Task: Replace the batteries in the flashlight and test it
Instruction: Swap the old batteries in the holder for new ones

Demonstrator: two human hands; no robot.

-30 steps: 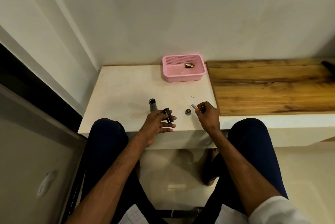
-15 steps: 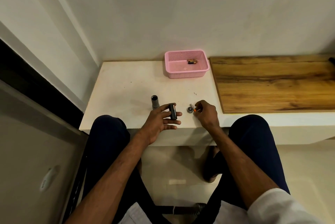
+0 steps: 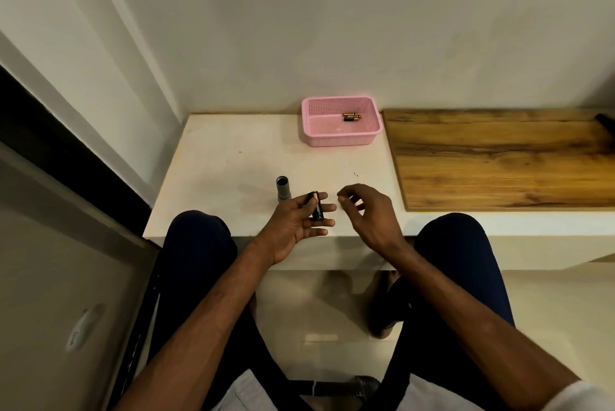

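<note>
left grip pinches battery, right grip pinches orange bit, grey tube, pink basket

Navy trousers, white sleeve

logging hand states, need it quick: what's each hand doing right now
left hand: holds a black battery between thumb and fingers
right hand: pinches a small orange-marked item, unidentifiable

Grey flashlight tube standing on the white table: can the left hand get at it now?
Probably yes. The grey flashlight tube stands upright just beyond the left hand, with nothing between them. But that hand holds a black cylindrical battery, so gripping the tube may be awkward.
</note>
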